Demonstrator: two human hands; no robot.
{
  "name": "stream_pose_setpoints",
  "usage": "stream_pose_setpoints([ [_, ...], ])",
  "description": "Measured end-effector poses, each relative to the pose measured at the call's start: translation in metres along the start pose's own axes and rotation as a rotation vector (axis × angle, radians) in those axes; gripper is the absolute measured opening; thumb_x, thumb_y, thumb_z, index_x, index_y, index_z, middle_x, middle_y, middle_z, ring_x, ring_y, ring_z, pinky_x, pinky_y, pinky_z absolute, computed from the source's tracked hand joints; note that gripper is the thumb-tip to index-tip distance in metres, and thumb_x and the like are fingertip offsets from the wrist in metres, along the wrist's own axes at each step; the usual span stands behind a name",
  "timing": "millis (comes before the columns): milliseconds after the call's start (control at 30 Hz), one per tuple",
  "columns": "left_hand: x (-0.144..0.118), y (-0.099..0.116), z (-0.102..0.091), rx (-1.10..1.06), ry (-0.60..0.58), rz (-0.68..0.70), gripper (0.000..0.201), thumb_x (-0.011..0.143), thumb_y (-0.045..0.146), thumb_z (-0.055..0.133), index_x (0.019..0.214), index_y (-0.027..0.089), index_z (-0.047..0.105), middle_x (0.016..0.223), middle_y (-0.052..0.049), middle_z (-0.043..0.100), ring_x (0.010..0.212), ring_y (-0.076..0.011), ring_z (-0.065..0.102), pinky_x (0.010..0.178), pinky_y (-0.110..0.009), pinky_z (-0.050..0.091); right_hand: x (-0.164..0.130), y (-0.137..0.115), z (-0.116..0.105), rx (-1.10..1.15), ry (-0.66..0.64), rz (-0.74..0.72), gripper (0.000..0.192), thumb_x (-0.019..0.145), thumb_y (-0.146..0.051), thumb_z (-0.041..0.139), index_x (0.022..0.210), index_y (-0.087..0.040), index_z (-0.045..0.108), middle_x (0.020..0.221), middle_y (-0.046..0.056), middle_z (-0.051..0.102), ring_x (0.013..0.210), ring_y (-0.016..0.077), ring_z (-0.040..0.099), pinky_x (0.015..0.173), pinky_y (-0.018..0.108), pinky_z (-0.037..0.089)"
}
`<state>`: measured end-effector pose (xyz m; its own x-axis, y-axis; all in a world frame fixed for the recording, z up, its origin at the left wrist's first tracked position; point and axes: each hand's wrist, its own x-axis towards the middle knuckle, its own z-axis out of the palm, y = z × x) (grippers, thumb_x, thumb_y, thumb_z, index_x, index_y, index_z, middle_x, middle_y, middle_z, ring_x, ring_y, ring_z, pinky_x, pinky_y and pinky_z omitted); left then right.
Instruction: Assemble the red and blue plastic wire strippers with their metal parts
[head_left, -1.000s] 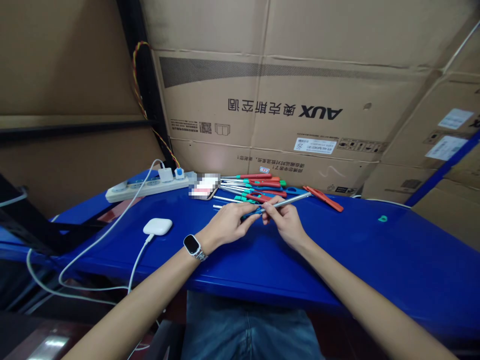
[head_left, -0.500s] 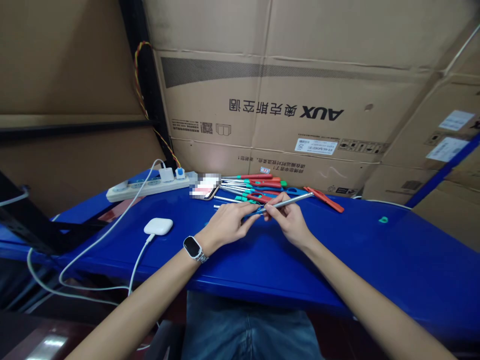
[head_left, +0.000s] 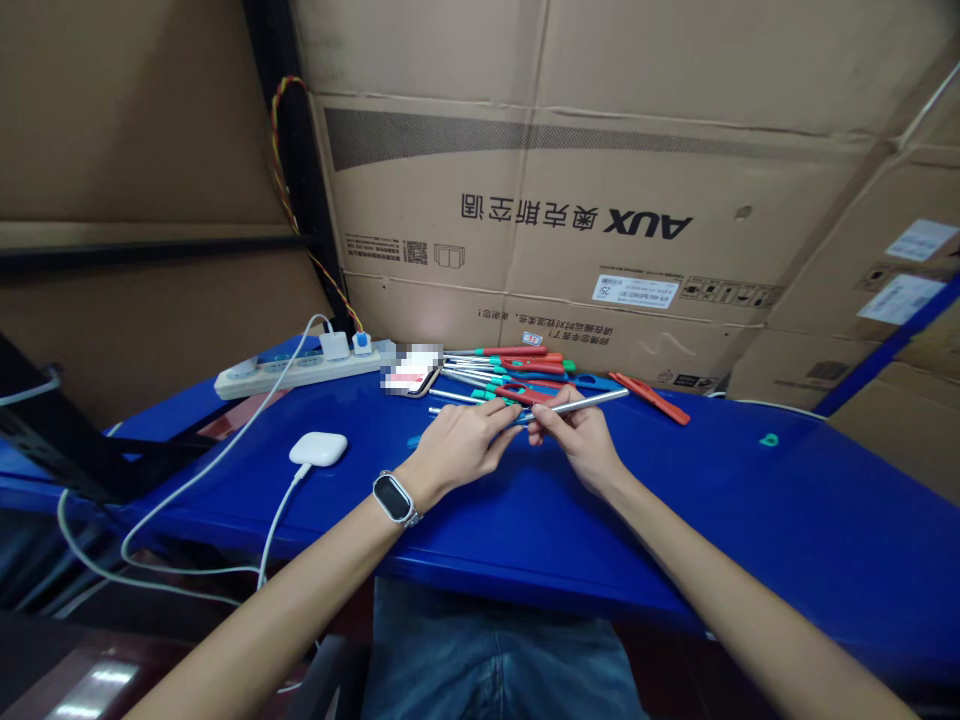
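A long-nosed lighter is held between both hands just in front of the pile, its silver tube (head_left: 592, 401) pointing right and slightly up. My left hand (head_left: 469, 440) is closed around the blue handle (head_left: 414, 441), whose end shows beyond the palm on the left. My right hand (head_left: 577, 440) pinches the tube near its base with thumb and fingers. Where the handle meets the tube, my fingertips hide most of it. Behind the hands lie several similar lighters (head_left: 532, 367) with red, blue and green plastic parts, their silver tubes mostly pointing left.
An orange-red plastic handle piece (head_left: 651, 398) lies right of the pile, and a small green piece (head_left: 769, 440) farther right. Left are a phone (head_left: 424, 378), a power strip (head_left: 300, 377) and a white earbud case (head_left: 319, 449) on a cable. Cardboard (head_left: 420, 150) walls the blue table's (head_left: 720, 500) back.
My left hand has turned slightly, and more of the blue handle end shows beside it. The silver tube lies a little flatter. Both hands keep their hold.
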<state>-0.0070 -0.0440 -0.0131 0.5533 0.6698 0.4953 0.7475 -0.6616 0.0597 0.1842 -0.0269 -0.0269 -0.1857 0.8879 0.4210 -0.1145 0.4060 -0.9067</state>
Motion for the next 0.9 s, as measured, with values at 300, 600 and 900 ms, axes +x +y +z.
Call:
stream_pose_setpoints([
  [300,0.002,-0.003,0.003,-0.265,0.006,0.042,0.023,0.1,0.028,0.043,0.104,0.02,0.064,0.099,-0.006,0.07,0.087,-0.0195,0.066,0.076,-0.029,0.049,0.003,-0.003,0.001,-0.044,-0.052,0.018,0.039,0.076,-0.05,0.076,0.073,-0.021,0.05,0.061,-0.001,0.066,0.052,0.0131,0.062,0.054,0.027,0.051],
  [600,0.005,-0.008,0.001,-0.298,0.026,0.02,0.022,0.098,0.028,0.048,0.103,0.018,0.067,0.094,-0.007,0.072,0.082,-0.0198,0.066,0.073,-0.028,0.047,0.002,0.006,0.0,-0.024,-0.094,0.075,0.037,0.072,-0.049,0.077,0.088,-0.02,0.062,0.067,-0.002,0.062,0.058,0.012,0.058,0.055,0.025,0.046],
  [900,0.012,-0.012,-0.002,-0.587,-0.047,-0.083,0.028,0.1,0.039,0.041,0.109,0.018,0.058,0.083,-0.003,0.07,0.07,-0.0163,0.067,0.067,-0.025,0.049,0.008,0.0,0.003,-0.093,-0.039,0.001,0.036,0.076,-0.052,0.07,0.091,-0.02,0.065,0.072,0.001,0.067,0.057,0.0124,0.055,0.054,0.026,0.044],
])
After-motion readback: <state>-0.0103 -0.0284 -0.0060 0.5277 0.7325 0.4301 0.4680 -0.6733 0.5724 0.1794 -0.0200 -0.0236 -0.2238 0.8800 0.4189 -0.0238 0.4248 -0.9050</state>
